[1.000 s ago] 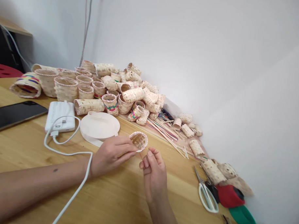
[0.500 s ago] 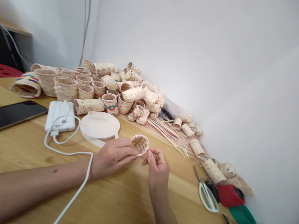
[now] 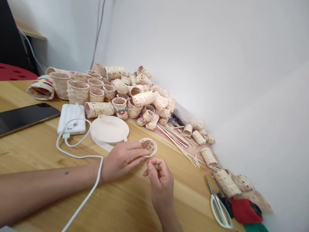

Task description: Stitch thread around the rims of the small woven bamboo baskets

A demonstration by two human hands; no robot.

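My left hand (image 3: 126, 159) is closed around a small woven basket (image 3: 148, 147), whose open mouth faces up and towards me. Red and white binding runs along its rim. Just below that rim, my right hand (image 3: 159, 177) pinches a thin red thread (image 3: 149, 159) that leads up to the basket's near edge. The fingers of my left hand hide the basket's left side. Beside my left hand lies a flat roll of pale ribbon (image 3: 109, 129), its loose end running under the hand.
Many woven baskets (image 3: 78, 91) are heaped along the wall. A power bank (image 3: 72, 118) trails a white cable (image 3: 91, 188) over my left forearm. A phone (image 3: 22, 120) lies at left; thin coloured strips (image 3: 172, 137), scissors (image 3: 220, 211) and a red roll (image 3: 246, 211) are at right.
My right hand has shifted slightly left and down from the rim, and red thread now shows between it and the basket. The whole view has swung a little left.
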